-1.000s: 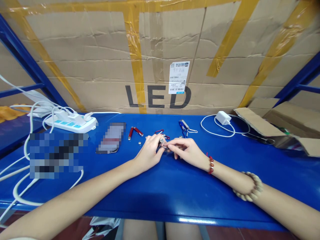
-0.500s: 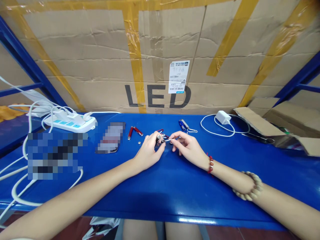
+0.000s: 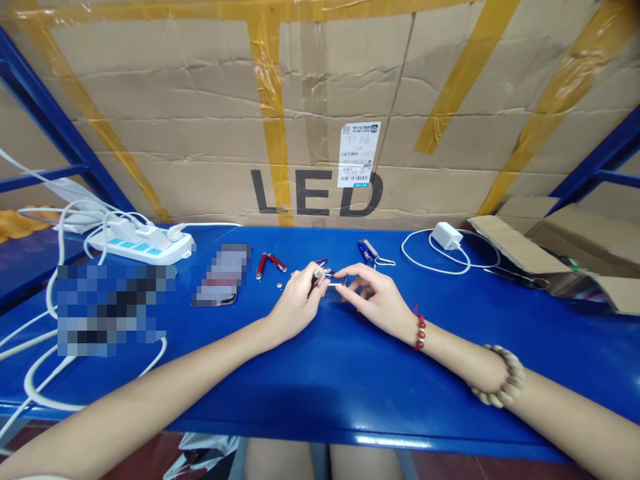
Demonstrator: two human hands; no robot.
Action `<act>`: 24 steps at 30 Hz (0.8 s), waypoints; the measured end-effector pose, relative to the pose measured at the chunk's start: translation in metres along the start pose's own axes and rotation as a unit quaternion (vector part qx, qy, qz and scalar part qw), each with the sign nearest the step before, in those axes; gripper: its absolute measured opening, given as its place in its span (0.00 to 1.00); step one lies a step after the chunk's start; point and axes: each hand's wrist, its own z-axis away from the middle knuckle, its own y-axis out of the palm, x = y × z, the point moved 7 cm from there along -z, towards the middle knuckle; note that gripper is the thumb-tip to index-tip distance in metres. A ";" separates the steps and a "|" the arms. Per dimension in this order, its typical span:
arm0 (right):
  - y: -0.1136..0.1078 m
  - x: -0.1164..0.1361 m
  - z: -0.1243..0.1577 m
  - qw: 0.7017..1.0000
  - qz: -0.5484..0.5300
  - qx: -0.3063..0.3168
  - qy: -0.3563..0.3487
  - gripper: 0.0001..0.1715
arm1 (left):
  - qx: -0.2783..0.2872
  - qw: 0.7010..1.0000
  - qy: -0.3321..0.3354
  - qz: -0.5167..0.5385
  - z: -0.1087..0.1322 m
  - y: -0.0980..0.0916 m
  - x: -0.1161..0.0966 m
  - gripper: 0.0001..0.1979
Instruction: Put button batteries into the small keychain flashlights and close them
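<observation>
Both hands meet over the middle of the blue table (image 3: 325, 373). My left hand (image 3: 297, 303) is closed round a small dark keychain flashlight (image 3: 316, 278), its silver end pointing up. My right hand (image 3: 373, 297) pinches a thin silver clip (image 3: 336, 283) hanging from that flashlight. A red carabiner (image 3: 323, 264) shows just behind my fingers. Two red flashlight halves (image 3: 269, 263) lie to the left, with a small silver button cell (image 3: 280, 285) beside them. A blue flashlight with a clip (image 3: 370, 252) lies behind my right hand.
A white power strip (image 3: 145, 243) with plugs and white cables sits at the left. A phone (image 3: 223, 275) lies left of centre. A white charger with coiled cable (image 3: 445, 237) is at the right, open cardboard boxes (image 3: 565, 253) beyond. A taped cardboard wall (image 3: 320, 113) closes the back.
My hands have drawn slightly apart and risen a little; the silver clip now stretches between them. The left hand has turned the flashlight more upright.
</observation>
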 end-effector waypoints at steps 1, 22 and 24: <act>0.000 0.001 0.000 1.000 0.002 0.001 -0.008 0.14 | 0.000 1.000 0.004 -0.006 0.000 0.000 -0.001 0.09; -0.009 -0.007 -0.003 0.998 -0.005 -0.063 0.001 0.11 | 0.008 1.000 0.020 -0.015 0.003 0.001 -0.003 0.07; -0.007 -0.008 -0.003 0.998 -0.028 -0.057 0.014 0.12 | 0.000 0.999 0.024 -0.035 0.003 0.001 -0.003 0.08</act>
